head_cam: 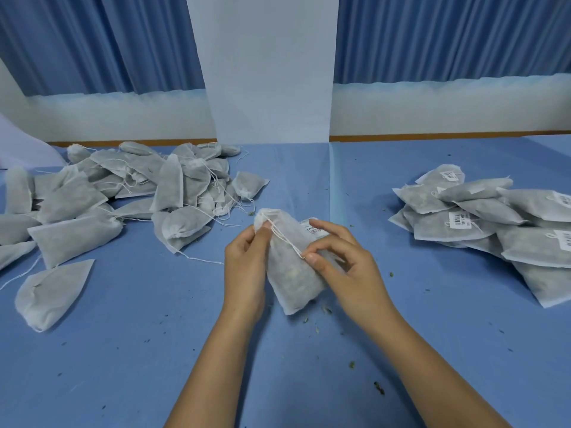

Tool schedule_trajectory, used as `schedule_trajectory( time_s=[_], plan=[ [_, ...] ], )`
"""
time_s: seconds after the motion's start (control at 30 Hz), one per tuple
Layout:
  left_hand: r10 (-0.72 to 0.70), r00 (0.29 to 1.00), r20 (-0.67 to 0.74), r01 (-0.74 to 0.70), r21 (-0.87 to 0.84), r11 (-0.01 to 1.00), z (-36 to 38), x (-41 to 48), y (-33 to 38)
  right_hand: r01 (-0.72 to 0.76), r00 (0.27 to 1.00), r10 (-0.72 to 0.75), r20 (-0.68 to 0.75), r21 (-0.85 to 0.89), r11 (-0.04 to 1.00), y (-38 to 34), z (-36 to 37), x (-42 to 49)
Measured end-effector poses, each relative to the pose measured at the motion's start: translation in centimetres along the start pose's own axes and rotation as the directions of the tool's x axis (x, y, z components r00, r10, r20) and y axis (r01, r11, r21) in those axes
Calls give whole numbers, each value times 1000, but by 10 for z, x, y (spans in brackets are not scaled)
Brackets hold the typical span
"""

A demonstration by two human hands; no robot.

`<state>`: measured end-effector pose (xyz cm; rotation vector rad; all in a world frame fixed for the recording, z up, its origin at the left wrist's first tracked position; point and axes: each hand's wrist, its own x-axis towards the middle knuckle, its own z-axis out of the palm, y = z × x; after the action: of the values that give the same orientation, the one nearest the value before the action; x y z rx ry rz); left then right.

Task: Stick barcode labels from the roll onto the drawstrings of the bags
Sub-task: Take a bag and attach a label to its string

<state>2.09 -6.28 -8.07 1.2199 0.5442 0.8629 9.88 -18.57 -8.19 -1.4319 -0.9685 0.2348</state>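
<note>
barcode label (315, 231) print too small, blurred

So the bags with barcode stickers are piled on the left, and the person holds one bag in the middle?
Not quite. In the head view the stickered bags are piled on the right; the left pile shows no stickers. The person does hold one bag in the middle.

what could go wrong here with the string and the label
The drawstring is thin and only pinched by the right hand; it may slip before the label wraps it. The label could also stick to the bag that the left hand holds, not the drawstring.
</note>
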Motion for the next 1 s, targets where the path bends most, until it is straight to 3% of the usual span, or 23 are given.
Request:
schedule_trajectory(
  time_s=[0.1,0.2,0.37,0.5,0.57,0.6,0.67,0.7,0.83,0.9,1.0],
  plan=[
    [103,995,-3,-101,125,987,2,-2,0,-92,996,94,-13,112,989,0,1,2],
    [203,977,70,-211,126,969,4,-4,2,-98,986,120,-118,182,979,2,-3,4],
    [196,943,267,-265,252,931,7,-7,-1,-16,988,12,-155,-26,1000,7,-6,7],
    [208,966,156,-245,284,927,8,-8,-4,15,996,-15,-87,1,1000,7,-7,7],
    [238,971,26,-234,322,917,5,-5,-4,-93,974,83,-209,-36,995,8,-16,11],
    [271,962,-28,-245,344,907,3,-3,-5,-202,939,149,-309,-148,968,12,-24,14],
    [359,930,-75,-299,411,861,1,-2,-5,-437,871,271,-409,-394,808,20,-40,18],
    [404,912,-70,-331,455,827,1,-2,-5,-503,850,342,-401,-426,752,24,-44,19],
    [566,824,-4,-467,560,685,3,-4,-8,-534,841,496,-219,-181,826,28,-37,18],
    [616,787,35,-517,584,626,4,-5,-9,-479,863,453,-221,-80,874,28,-34,17],
    [665,726,172,-622,576,530,6,-6,-9,-353,922,324,-210,-119,928,23,-32,16]
  ],
)
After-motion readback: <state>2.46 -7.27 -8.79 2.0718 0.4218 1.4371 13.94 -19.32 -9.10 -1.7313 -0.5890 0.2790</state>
